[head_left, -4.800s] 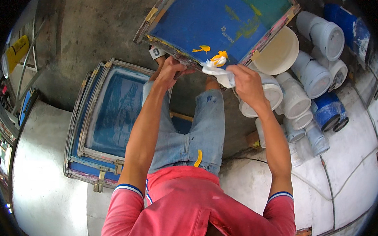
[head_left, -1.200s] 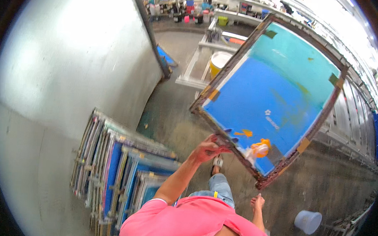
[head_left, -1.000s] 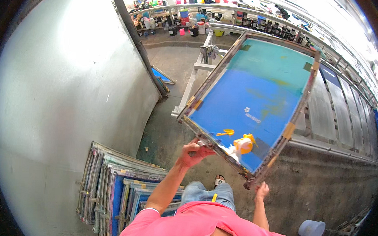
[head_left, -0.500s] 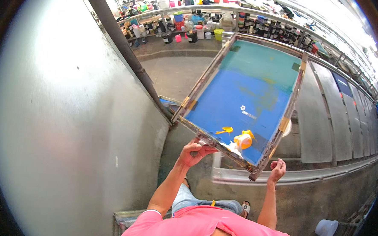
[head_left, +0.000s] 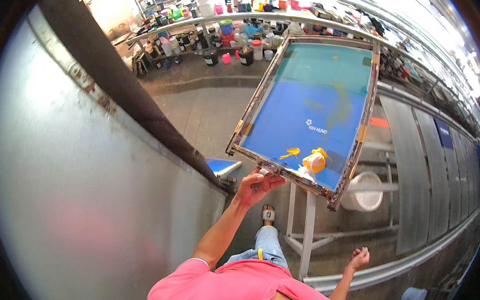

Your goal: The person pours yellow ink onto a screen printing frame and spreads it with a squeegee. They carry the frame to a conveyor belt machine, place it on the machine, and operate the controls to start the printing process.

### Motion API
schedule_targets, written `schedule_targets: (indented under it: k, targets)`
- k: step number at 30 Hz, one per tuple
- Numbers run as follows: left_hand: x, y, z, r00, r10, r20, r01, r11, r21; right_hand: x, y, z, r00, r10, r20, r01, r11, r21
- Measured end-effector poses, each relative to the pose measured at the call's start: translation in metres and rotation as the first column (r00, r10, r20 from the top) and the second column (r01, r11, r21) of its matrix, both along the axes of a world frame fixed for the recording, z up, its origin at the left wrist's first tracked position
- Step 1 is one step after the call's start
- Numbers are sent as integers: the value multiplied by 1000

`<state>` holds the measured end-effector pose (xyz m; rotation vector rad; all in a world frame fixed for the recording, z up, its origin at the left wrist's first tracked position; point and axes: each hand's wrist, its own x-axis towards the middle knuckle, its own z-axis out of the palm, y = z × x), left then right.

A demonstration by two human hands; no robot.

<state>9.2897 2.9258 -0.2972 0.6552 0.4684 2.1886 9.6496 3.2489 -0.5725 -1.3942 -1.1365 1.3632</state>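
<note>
A: What stands furthest left?
B: A large, pale grey sheet-metal panel (head_left: 108, 181). Right of it, the person's bare left hand (head_left: 257, 188) reaches forward, its forearm (head_left: 220, 233) slanting up and to the right from a pink sleeve (head_left: 184, 273).
A: Its fingers?
B: Pinching the near edge of a rectangular blue-and-teal mesh screen (head_left: 302, 110) with a stained, taped border, left of that edge's middle.
A: Where's the screen?
B: Held out in front of the person, long sides running away. A thin yellow smear (head_left: 290, 152) lies on it, then a crumpled white wad streaked yellow-orange (head_left: 315, 162), near its right corner.
A: Further right?
B: A round white bucket (head_left: 365, 192) just beyond that corner, and the bare right hand (head_left: 359, 259), low, out to the side, well apart from the screen.
A: Those fingers?
B: Loosely curled; I can't tell whether they pinch anything.
</note>
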Motion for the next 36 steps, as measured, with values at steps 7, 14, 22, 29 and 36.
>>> schedule_targets:
  k: [7,14,22,29,36]
  targets:
    - [-6,37,-66,965,240,-104,-223,963,149,-91,97,-58,987,3,-160,23,987,160]
    - [-48,-13,-133,816,564,-125,-530,818,224,-334,-7,24,434,837,-334,-634,547,547]
    - [-194,-31,-103,533,845,39,-846,531,57,-594,-8,54,-297,884,361,-891,-392,227]
    - [-298,-95,-93,378,903,204,-904,408,-128,-657,83,-90,-280,842,461,-726,128,-676]
    - [-452,-138,-88,332,896,295,-901,394,-182,-806,98,-50,-755,362,547,-620,-122,-775]
